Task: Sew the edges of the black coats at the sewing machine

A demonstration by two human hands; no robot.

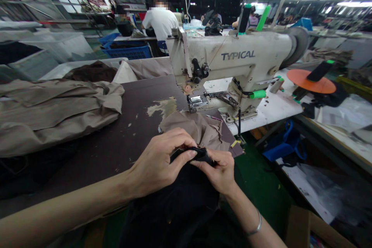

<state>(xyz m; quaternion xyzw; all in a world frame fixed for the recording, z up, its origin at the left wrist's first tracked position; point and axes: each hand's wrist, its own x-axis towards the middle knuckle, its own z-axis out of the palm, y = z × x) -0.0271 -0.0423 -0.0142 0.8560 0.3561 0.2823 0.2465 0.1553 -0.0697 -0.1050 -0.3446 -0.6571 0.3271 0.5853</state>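
My left hand (161,161) and my right hand (221,172) meet near the front edge of a dark brown sewing table (122,139). Both pinch the same folded edge of a black fabric piece (186,201) that hangs down over my lap. Just beyond my fingers lies a crumpled tan fabric piece (199,128). Behind it stands a cream sewing machine (232,62) marked TYPICAL, with its needle area (197,100) a short way from the tan piece. A silver bangle sits on my right wrist.
A pile of tan garments (52,112) covers the table's left side. Green and black thread cones (247,17) stand on the machine. An orange disc thread stand (312,81) is at right. Blue crates (128,48) and seated people (159,19) are farther back. A cardboard box (314,228) sits lower right.
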